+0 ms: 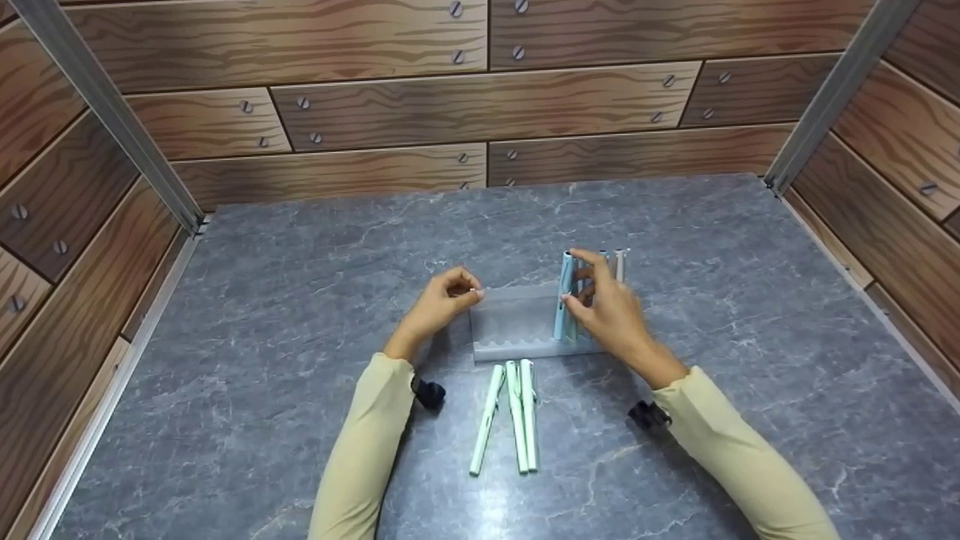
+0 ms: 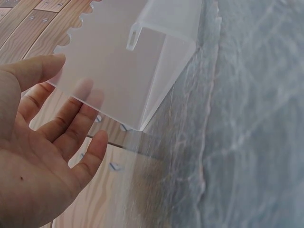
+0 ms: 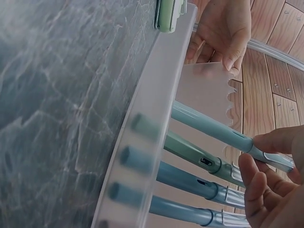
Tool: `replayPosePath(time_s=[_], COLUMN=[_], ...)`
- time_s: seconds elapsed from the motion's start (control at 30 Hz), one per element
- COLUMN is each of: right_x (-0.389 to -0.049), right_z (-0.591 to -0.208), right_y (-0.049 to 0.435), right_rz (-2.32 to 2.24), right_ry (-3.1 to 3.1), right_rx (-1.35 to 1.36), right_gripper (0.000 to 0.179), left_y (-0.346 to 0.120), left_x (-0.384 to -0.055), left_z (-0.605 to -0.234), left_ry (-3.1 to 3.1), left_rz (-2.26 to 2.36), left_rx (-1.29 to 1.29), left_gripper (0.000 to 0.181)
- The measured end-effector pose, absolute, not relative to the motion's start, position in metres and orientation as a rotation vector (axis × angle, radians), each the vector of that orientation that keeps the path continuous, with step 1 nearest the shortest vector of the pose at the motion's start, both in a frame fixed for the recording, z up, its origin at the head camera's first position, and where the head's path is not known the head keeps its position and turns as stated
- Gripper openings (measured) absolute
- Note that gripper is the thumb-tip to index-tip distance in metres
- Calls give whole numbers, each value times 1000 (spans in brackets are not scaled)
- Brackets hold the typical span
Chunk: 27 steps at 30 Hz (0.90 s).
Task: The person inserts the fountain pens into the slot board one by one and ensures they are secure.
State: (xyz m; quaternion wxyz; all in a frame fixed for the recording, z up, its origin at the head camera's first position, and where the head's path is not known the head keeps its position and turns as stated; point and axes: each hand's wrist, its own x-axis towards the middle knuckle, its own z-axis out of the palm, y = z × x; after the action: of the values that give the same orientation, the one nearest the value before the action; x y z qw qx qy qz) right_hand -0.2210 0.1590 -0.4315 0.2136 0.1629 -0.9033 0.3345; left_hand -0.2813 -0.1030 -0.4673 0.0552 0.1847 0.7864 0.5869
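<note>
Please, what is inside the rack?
A green pen, two blue pens and a grey pen stand inside. The right hand, pinching a light-blue pen, partly covers them in the head view, so others may be hidden.

A grey-blue counter with white marbled veining (image 1: 262, 300) lies amid brown wood-plank-patterned walls (image 1: 390, 116) bearing grey slotted screw heads (image 1: 246, 106); straight silvery metal posts (image 1: 112, 112) stand at its far corners.
</note>
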Motion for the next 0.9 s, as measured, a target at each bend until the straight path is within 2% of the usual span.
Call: replayPosePath(time_s=[0.9], right_x=[-218], right_z=[-437], right_y=[157], right_rz=[917], right_ry=[-2569], right_rx=[455], right_gripper=[65], left_y=[-103], left_x=[-279], left_z=[-462], left_ry=[2385], left_rz=[1801], left_rx=[587], left_gripper=[13])
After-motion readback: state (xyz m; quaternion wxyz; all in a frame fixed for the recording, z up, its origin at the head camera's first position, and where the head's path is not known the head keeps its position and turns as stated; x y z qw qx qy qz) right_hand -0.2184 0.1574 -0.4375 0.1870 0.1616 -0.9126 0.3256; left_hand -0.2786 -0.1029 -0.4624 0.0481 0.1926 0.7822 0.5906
